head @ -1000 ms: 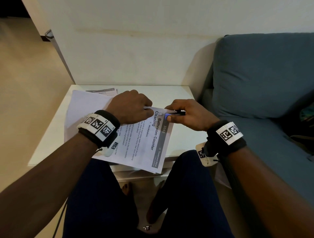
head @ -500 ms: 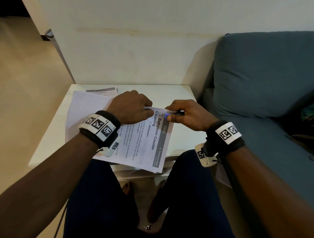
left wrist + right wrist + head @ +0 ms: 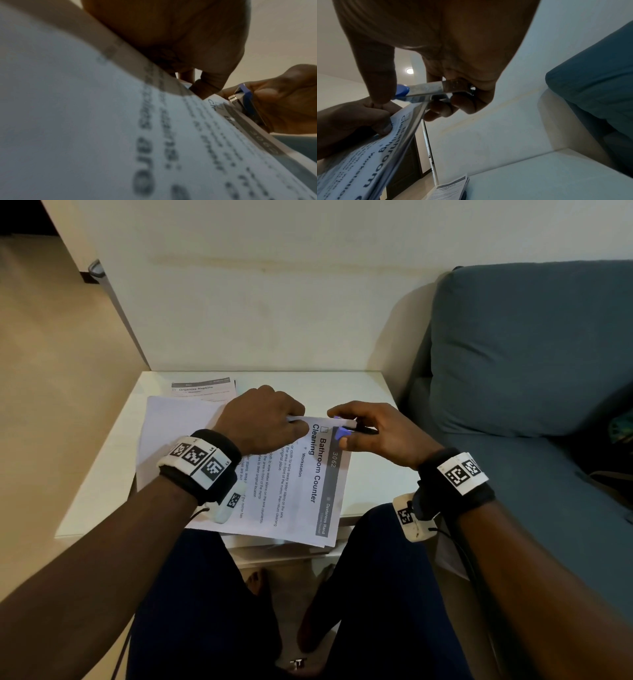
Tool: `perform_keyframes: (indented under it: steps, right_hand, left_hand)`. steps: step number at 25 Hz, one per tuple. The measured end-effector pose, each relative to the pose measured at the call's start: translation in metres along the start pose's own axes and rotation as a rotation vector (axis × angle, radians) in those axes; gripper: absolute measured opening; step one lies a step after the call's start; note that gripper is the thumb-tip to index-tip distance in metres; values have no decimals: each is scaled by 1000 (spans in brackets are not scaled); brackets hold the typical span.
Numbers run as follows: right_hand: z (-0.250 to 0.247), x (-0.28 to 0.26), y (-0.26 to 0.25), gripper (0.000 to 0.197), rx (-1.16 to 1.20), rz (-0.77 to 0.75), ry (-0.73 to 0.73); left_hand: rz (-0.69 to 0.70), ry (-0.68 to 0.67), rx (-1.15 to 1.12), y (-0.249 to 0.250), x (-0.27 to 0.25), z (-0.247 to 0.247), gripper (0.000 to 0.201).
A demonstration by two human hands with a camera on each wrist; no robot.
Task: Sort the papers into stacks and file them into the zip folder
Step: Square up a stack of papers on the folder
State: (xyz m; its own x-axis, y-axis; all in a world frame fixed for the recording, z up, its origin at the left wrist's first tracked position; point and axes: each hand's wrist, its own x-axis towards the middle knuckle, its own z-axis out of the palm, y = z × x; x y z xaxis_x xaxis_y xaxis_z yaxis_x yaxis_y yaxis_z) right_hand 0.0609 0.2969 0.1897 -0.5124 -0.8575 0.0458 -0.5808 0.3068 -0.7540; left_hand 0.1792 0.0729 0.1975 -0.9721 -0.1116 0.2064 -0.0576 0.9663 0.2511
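At centre of the head view, a paper stack [image 3: 291, 487] headed "Bathroom Counter Cleaning" lies on the white counter [image 3: 370, 477], near edge overhanging at 6 o'clock; left hand [image 3: 263, 419] pinches its top edge; right hand [image 3: 373, 429] grips a blue stapler [image 3: 342, 433] at the stack's corner; a second sheet pile [image 3: 203, 387] lies at 11 o'clock; a blue sofa [image 3: 531, 354] stands at 3 o'clock. Left wrist view: left thumb and finger pinch the paper; the stapler mouth sits on the corner at 3 o'clock. Right wrist view: right fingers [image 3: 462, 104] curl round the stapler's metal base.
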Motion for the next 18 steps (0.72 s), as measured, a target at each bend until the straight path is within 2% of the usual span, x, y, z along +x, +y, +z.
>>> perform_keyframes:
  steps: [3, 6, 10, 11, 13, 15, 18]
  right_hand:
    - [0, -1, 5, 48, 116, 12, 59]
    - [0, -1, 9, 33, 353, 46, 166]
    - [3, -1, 27, 50, 706, 203, 424]
    - [6, -1, 33, 49, 750, 258, 425]
    - [13, -5, 41, 50, 839, 337, 338]
    - [19, -3, 46, 45, 933, 340, 276]
    - [27, 14, 62, 29, 982, 400, 333]
  left_hand:
    - [-13, 35, -113, -6, 1, 4, 39]
    - [-80, 74, -312, -11, 2, 10, 37]
    - [-299, 183, -712, -31, 5, 25, 32]
    - [-362, 217, -819, -37, 6, 30, 30]
    - [-442, 264, -985, -46, 8, 40, 28]
    - [-503, 301, -1104, -49, 10, 53, 29]
    - [-698, 317, -1382, -52, 15, 73, 15]
